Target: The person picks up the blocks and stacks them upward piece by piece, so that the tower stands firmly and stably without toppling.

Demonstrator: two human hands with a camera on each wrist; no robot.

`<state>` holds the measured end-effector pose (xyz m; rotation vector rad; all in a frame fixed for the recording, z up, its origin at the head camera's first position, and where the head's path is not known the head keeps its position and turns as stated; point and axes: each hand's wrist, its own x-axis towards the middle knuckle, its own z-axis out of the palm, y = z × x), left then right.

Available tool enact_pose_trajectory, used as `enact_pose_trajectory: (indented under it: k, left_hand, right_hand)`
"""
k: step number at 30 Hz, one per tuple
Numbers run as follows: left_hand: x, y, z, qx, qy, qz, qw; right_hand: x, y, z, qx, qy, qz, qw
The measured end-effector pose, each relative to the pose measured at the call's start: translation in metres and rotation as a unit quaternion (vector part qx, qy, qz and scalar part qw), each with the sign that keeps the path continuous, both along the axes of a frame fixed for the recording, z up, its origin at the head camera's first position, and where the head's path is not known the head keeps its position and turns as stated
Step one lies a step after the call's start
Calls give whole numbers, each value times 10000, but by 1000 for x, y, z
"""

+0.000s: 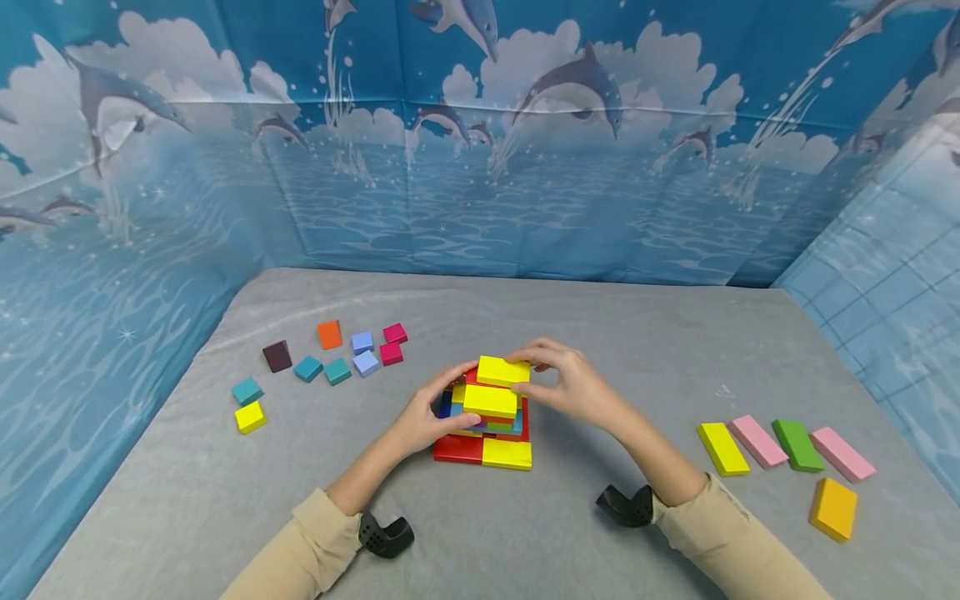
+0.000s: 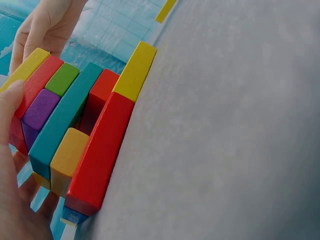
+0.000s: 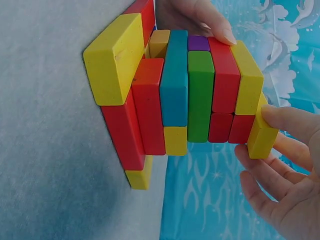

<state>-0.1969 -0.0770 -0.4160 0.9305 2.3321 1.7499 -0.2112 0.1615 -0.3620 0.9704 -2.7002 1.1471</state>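
Note:
A layered tower of colored wooden blocks (image 1: 513,427) stands on the grey cloth. Its wide base shows a red block (image 2: 102,157) and a yellow block (image 2: 135,72) end to end. The left hand (image 1: 417,423) holds the tower from its left side, thumb at the front near the upper layers and fingers reaching behind. At the top right, the right hand (image 1: 570,386) pinches a yellow block (image 3: 263,136) between thumb and fingers. Another yellow block (image 1: 490,402) lies in front of it. Teal, green and purple blocks show in the middle layers.
Small blocks lie scattered at the left, including an orange one (image 1: 329,335), a dark brown one (image 1: 277,357) and a yellow one (image 1: 251,417). Longer blocks lie at the right, among them a green one (image 1: 798,446) and an orange-yellow one (image 1: 833,509). A dolphin-print curtain (image 1: 480,208) hangs behind.

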Motion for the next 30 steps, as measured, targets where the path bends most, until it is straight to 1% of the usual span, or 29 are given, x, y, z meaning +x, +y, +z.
enact_pose_trajectory:
  k: [11, 21, 30]
  left_hand:
    - [0, -1, 0, 13, -41, 66, 10000]
    - [0, 0, 1, -12, 81, 107, 9999]
    - [0, 0, -1, -41, 170, 110, 9998]
  right_hand:
    - [-2, -10, 0, 43, 16, 130, 9999]
    - [-3, -11, -2, 84, 64, 174, 9998]
    - [-4, -11, -4, 86, 82, 208, 9997]
